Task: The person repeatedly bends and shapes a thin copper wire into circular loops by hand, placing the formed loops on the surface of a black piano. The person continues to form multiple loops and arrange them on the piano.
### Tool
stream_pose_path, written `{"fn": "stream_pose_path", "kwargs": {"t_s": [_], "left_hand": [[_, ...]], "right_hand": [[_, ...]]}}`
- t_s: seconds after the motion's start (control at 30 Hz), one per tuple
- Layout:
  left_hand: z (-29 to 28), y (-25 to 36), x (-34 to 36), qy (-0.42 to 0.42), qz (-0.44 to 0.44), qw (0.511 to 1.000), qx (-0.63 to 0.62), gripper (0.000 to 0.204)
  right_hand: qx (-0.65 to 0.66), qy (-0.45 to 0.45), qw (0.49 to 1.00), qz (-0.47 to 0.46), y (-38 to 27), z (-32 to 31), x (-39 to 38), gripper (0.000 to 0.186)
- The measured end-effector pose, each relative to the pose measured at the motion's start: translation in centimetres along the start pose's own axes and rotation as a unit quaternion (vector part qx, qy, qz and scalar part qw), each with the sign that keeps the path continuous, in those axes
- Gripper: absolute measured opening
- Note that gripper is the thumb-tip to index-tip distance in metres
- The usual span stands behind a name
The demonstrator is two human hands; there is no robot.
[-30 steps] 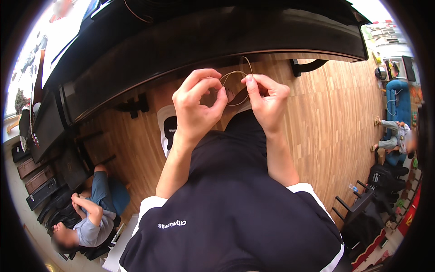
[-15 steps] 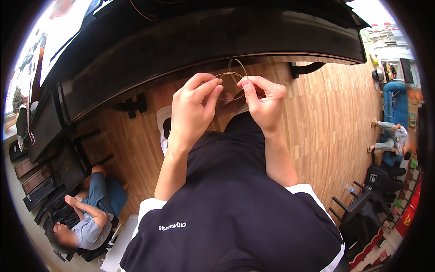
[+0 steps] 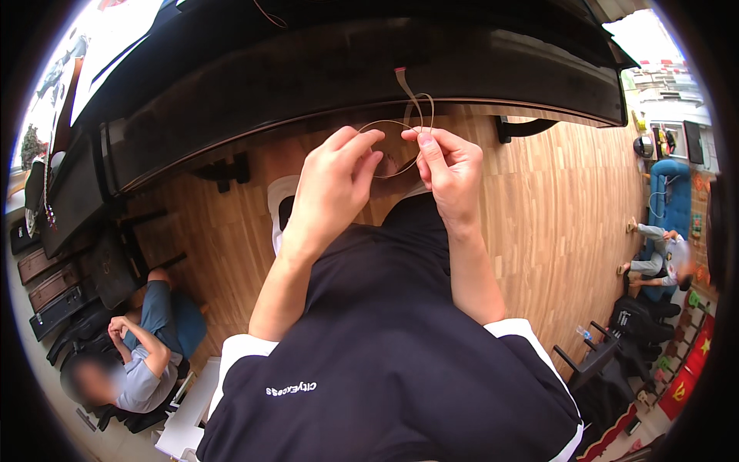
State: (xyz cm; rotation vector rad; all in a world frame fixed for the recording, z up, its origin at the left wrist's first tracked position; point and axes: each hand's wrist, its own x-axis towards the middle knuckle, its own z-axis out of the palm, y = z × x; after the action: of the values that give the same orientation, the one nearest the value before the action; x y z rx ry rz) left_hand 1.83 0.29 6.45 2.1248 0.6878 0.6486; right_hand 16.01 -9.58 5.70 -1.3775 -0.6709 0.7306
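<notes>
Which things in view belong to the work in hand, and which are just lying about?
In hand:
- thin wire loop
- right hand, pinching it
- left hand, at the loop's other side

Lying or standing about:
- glossy black furniture
- brown cases
- blue sofa

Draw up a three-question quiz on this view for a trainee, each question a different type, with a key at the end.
1. True or false: the left hand is bare.
2. How does the right hand hold the thin tan strand? A) in a clenched fist; B) in a pinch; C) on an open palm.
3. Fill in: the blue sofa shows near the picture's ___ edge.

Key: 1. True. 2. B. 3. Right.
</notes>
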Motion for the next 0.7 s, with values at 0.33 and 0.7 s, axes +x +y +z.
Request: {"fn": "stream_pose_path", "kwargs": {"t_s": [0.33,0.7], "left_hand": [[-0.6,-3.0,-1.7,0.092,-0.068,0.902,-0.417,0.008],[-7.1,-3.9,-1.5,-0.076,-0.039,0.967,-0.242,0.012]], "right_hand": [[0.121,-0.041,0.991,-0.03,1.7,-4.6,-0.2,0.016],[0.12,0.022,0.99,-0.066,2.0,-11.2,-0.1,0.009]]}}
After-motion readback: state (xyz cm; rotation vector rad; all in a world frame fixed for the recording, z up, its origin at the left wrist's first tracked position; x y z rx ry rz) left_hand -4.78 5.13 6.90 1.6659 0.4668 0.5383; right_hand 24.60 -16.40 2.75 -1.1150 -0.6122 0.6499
